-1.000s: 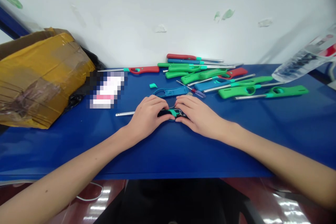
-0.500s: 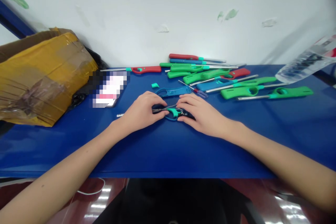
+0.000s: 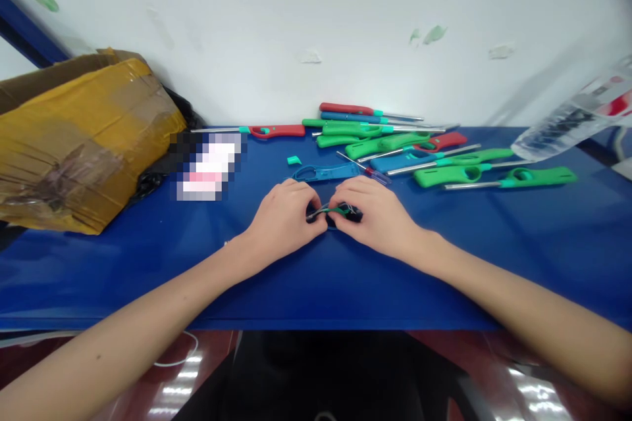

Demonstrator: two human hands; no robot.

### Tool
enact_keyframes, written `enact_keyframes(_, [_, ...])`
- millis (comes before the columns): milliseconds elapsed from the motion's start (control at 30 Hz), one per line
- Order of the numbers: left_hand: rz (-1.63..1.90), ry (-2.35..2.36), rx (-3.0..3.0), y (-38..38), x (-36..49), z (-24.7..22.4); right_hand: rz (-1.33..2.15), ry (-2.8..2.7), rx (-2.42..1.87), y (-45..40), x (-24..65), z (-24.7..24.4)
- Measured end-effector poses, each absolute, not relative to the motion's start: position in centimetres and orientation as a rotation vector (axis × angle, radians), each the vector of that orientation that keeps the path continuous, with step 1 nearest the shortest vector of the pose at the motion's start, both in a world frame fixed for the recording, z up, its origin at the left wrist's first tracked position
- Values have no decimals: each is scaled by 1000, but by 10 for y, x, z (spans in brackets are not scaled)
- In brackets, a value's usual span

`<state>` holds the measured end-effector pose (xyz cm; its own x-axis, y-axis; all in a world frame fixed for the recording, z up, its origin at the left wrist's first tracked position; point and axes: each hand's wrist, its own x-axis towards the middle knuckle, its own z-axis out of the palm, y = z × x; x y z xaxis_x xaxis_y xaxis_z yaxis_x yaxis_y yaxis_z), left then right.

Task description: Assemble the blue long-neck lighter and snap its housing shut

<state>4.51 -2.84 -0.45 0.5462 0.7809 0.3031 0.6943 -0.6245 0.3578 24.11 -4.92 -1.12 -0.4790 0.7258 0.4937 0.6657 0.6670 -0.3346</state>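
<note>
My left hand and my right hand meet over an opened lighter, a long-nosed blue one lying close to the middle of the table. Thin wires and a teal trigger piece show between my fingertips. Both hands are closed on the lighter, the left at its metal-tube side, the right around the trigger and handle. My fingers hide most of it. Just behind lies the other blue half-shell, with a small teal cap to its left. A screwdriver rests at the shell's right end.
Several green, red and blue long lighters lie heaped at the back right. A red lighter is by the wall. A taped carton and a phone stand left; a plastic bottle leans right.
My hands have come closer together, the left moving right along the lighter. My fingers now cover more of the trigger piece and the blue shell. The view has shifted slightly.
</note>
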Motion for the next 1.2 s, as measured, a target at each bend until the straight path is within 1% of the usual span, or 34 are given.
enact_keyframes(167, [528, 1315, 2536, -33, 50, -2, 178, -2282, -1167, -52, 237, -13])
enact_keyframes(333, [453, 1312, 2503, -32, 50, 2, 173, -2373, -1158, -52, 237, -9])
enact_keyframes(533, [452, 1307, 2481, -31, 49, 1, 228, -2407, -1170, -53, 239, -3])
enact_keyframes(1200, [461, 1345, 2458, -31, 52, 0, 181, -2460, -1312, -59, 232, -1])
